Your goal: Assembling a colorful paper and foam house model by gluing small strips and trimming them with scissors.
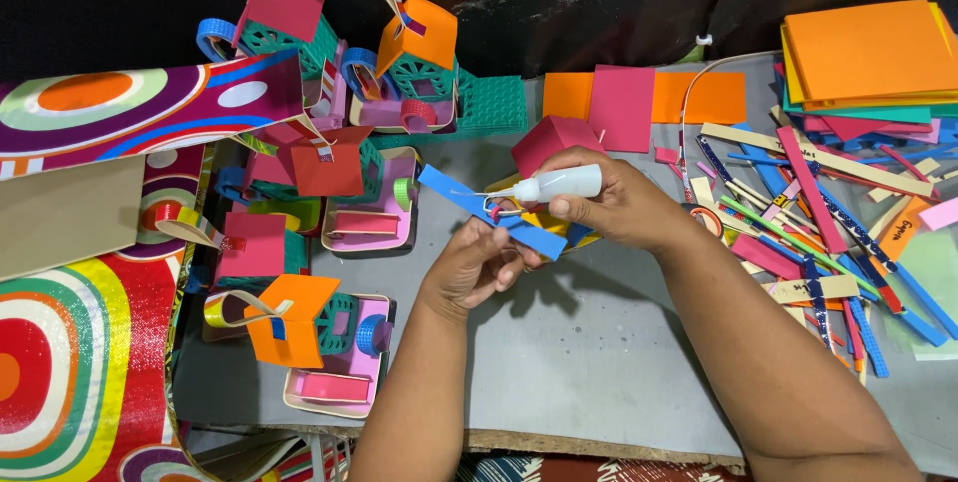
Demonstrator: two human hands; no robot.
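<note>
Landmark: the grey work board (pixel 589 362), lying flat before the person; every place below is told from it.

Near edge: both forearms come in over the board's near edge, side by side, and meet above its middle.

Left hand (pixel 471 267): above the board's middle, fingers pinched narrowly on the lower end of a blue foam strip (pixel 489 211), which slants up toward the board's far left.

Right hand (pixel 611 201): just right of the left hand, closed around a small white glue bottle (pixel 557 184) held sideways, its thin nozzle pointing left and its tip at the blue strip.

Under the hands: yellow and blue foam bits show below the right hand; what they belong to cannot be told.

Just beyond the hands: a pink foam cube (pixel 551 142) shows behind the right hand's fingers, seemingly touching them.

Board's left side: finished little foam houses, the nearest with an orange roof (pixel 297 320), a pink tray base and a blue wheel; more with pink and red roofs stand farther back.

Off the left edge: a glossy patterned sheet (pixel 60 342) with coloured rings.

Board's right side: a loose heap of coloured strips (pixel 818 213), blue, pink, tan and green.

Far middle: flat orange and pink foam squares (pixel 624 103).

Far right corner: a stack of foam sheets (pixel 868 53), orange on top.
</note>
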